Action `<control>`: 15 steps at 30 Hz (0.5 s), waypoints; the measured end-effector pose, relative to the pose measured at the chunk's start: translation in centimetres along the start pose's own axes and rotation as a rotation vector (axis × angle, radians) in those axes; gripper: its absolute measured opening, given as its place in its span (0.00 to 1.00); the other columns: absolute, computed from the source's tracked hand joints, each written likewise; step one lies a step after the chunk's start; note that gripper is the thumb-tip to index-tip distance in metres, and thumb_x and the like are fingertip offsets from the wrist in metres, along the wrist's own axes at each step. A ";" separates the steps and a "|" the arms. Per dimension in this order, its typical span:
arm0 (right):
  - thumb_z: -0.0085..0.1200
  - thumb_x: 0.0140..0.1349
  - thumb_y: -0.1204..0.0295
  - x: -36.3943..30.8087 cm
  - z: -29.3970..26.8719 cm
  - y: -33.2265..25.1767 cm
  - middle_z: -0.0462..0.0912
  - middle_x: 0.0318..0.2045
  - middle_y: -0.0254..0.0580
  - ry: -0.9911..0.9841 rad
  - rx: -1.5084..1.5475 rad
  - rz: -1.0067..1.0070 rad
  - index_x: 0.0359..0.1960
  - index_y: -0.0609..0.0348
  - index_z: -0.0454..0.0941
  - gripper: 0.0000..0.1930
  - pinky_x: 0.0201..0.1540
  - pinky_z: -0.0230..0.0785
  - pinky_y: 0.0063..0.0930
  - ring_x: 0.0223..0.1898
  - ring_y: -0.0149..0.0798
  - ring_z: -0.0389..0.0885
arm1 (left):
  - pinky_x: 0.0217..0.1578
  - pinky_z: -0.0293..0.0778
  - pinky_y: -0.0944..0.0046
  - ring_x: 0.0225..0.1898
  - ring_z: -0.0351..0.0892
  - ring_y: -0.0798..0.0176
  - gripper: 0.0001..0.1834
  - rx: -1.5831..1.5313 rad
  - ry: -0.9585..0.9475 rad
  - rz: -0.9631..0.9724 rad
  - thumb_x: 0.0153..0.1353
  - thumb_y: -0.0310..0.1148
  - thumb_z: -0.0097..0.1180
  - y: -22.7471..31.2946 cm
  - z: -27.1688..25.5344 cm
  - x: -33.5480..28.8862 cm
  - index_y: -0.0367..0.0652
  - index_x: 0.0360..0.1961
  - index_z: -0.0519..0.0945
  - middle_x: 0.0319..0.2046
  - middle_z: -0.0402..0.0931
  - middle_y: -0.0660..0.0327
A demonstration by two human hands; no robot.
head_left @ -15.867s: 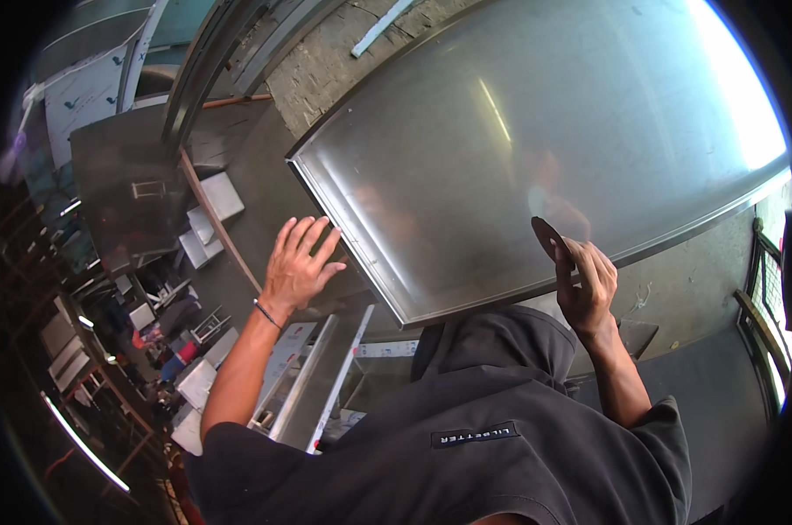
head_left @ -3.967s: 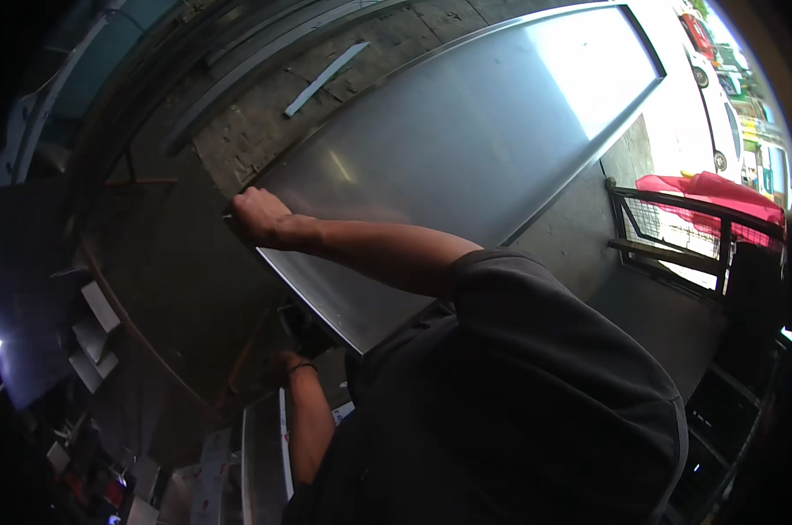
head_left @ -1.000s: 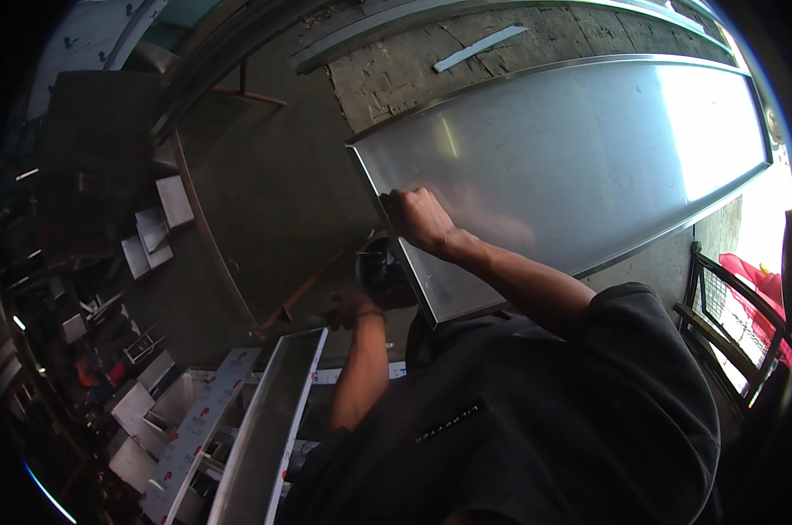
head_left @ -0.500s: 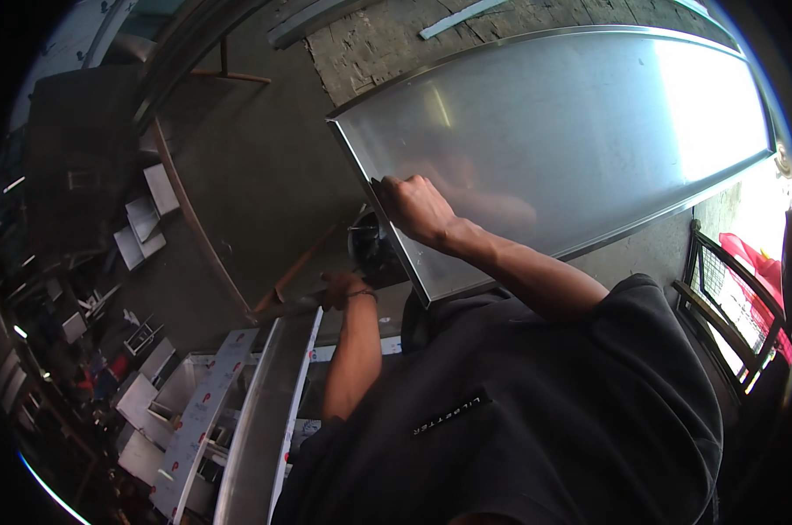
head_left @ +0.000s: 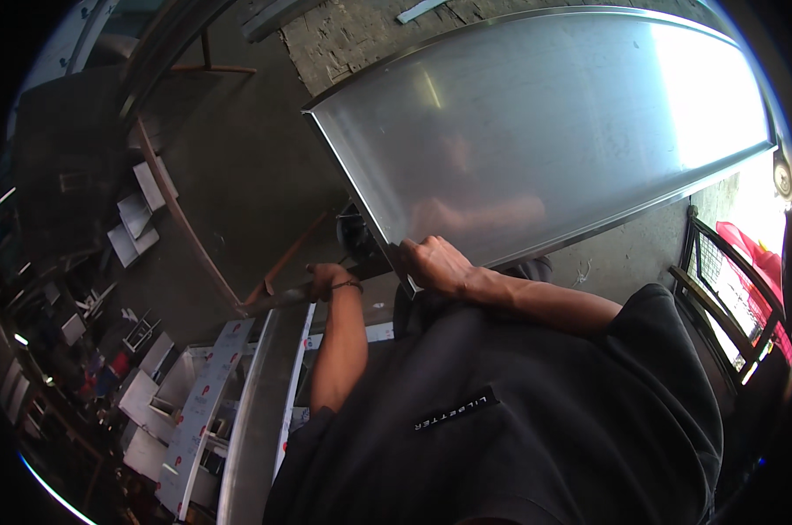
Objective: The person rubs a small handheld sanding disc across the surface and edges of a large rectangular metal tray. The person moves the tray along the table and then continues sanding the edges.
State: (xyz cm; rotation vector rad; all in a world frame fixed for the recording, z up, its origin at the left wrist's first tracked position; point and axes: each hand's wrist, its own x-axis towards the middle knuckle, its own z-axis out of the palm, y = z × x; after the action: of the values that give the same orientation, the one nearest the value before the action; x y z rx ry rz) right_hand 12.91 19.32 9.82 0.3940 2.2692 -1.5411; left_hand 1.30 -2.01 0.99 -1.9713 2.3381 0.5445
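A wide, shiny sheet-metal panel [head_left: 536, 131] with a raised rim lies at an angle on the right. My right hand [head_left: 440, 265] is closed at the near end of its left rim, close to the lower corner; whatever lies between the fingers is hidden. Reflections of the hand and forearm show in the metal. Lower left of the panel, my left hand [head_left: 329, 280] has its fingers curled over a dark metal bar [head_left: 278, 298]. A dark round object [head_left: 352, 233] sits partly hidden behind the panel's left edge.
At lower left stand long metal channels [head_left: 254, 411] and a film-covered sheet [head_left: 205, 398]. Bent sheet pieces [head_left: 135, 219] lie on the floor beyond a brown rail [head_left: 177, 201]. On the right are a dark frame [head_left: 720, 297] and red cloth [head_left: 750, 254].
My right hand has slid along the panel's left rim toward me, down to the near corner. My left hand has shifted slightly up and left in view, still by the bar.
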 end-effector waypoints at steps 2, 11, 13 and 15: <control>0.55 0.63 0.72 -0.9 -0.6 0.5 0.80 0.24 0.61 -0.069 -0.080 -0.104 0.37 0.63 0.74 0.07 0.32 0.72 0.55 0.30 0.67 0.79 | 0.55 0.77 0.45 0.53 0.79 0.34 0.45 0.034 -0.005 0.013 0.65 0.57 0.54 0.0 -0.1 0.1 0.23 0.62 0.57 0.52 0.74 0.30; 0.56 0.67 0.72 -1.0 -12.2 1.5 0.79 0.25 0.59 0.436 0.024 -0.098 0.36 0.62 0.78 0.06 0.30 0.71 0.43 0.27 0.60 0.80 | 0.63 0.64 0.44 0.63 0.71 0.41 0.29 -0.058 -0.075 0.980 0.68 0.51 0.55 -4.3 -4.6 1.3 0.35 0.56 0.78 0.57 0.74 0.39; 0.56 0.67 0.72 -3.2 -14.0 3.6 0.80 0.26 0.58 0.506 0.031 -0.063 0.37 0.63 0.79 0.06 0.30 0.72 0.37 0.27 0.55 0.82 | 0.65 0.62 0.44 0.65 0.69 0.44 0.26 -0.060 0.038 1.277 0.68 0.49 0.55 -2.2 -10.3 -5.7 0.37 0.56 0.79 0.58 0.74 0.41; 0.56 0.67 0.73 -5.1 -14.9 5.2 0.81 0.26 0.56 0.555 0.061 -0.048 0.37 0.64 0.79 0.06 0.31 0.72 0.35 0.27 0.52 0.83 | 0.70 0.53 0.41 0.68 0.64 0.50 0.25 0.484 -0.468 2.167 0.65 0.47 0.59 -1.5 -13.6 -8.7 0.41 0.57 0.79 0.59 0.73 0.49</control>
State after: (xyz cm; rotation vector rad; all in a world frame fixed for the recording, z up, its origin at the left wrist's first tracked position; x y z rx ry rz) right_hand 17.55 35.01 12.80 0.8839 2.6499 -1.6859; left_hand 7.14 2.14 15.54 1.2258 2.6252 0.1827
